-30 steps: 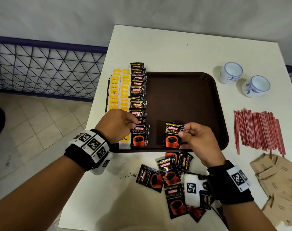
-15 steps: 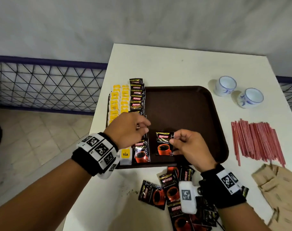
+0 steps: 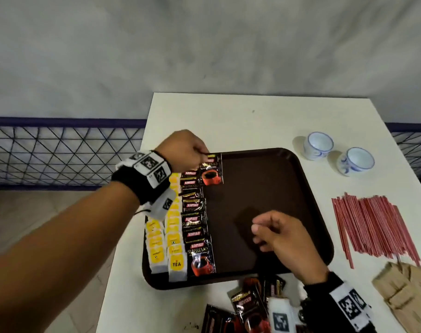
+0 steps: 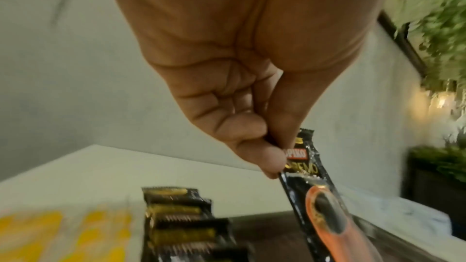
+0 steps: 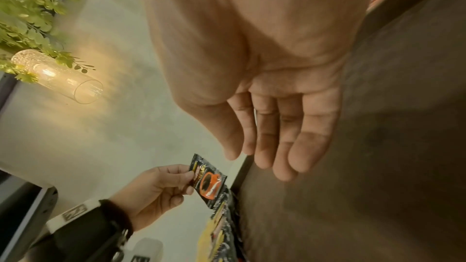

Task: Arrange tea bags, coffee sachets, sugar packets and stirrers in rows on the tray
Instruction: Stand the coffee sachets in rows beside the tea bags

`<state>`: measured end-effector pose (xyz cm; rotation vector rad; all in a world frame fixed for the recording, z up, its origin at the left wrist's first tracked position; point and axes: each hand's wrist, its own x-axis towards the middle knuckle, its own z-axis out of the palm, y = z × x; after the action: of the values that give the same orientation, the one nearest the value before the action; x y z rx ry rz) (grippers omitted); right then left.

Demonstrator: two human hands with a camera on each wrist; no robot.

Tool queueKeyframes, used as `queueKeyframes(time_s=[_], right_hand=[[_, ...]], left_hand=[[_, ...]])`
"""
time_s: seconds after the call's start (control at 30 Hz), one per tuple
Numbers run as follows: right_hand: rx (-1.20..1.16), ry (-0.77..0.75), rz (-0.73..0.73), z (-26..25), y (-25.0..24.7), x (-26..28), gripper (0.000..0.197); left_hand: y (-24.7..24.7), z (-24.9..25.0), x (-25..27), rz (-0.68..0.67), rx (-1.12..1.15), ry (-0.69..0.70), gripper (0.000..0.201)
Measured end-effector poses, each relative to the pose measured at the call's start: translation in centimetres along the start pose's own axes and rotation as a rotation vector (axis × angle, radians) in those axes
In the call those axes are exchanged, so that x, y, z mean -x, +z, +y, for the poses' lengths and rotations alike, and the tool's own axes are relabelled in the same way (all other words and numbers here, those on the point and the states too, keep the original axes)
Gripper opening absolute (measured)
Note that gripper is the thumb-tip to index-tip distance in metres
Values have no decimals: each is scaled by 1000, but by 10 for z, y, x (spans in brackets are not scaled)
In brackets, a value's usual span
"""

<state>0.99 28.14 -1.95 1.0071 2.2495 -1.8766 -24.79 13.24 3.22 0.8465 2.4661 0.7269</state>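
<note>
Since a second ago the coffee sachet (image 3: 210, 173) has passed from the right hand (image 3: 280, 239) to the left hand (image 3: 183, 150), which now pinches its top edge at the far end of the coffee row (image 3: 196, 218) on the tray (image 3: 272, 186); the right hand hangs over the bare middle of the tray, fingers relaxed and holding nothing. Risk, as I judge it: the sachet dangles from one pinched edge, so set down carelessly it could land askew or nudge the overlapping sachets out of line.
</note>
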Motion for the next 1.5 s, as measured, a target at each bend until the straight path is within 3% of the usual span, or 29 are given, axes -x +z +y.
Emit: queueKeyframes(time_s=[0.17,0.3,1.2,1.37,1.5], right_hand=[[97,118,-9,26,-24,29,8],[131,128,16,37,-35,38,9],[130,130,61,40,-39,50,11],[144,107,67,37,-49,63,11],[229,52,65,42,-60,76,14]], left_hand=[[-20,-7,-63,-59,-89,-59,16],[-16,-9,-90,-122,-143,-68,20],[1,-28,-104,-66,-241,5,27],[-19,-20,-81,43,-219,36,30],[-19,4,5,130,-136,152,32]])
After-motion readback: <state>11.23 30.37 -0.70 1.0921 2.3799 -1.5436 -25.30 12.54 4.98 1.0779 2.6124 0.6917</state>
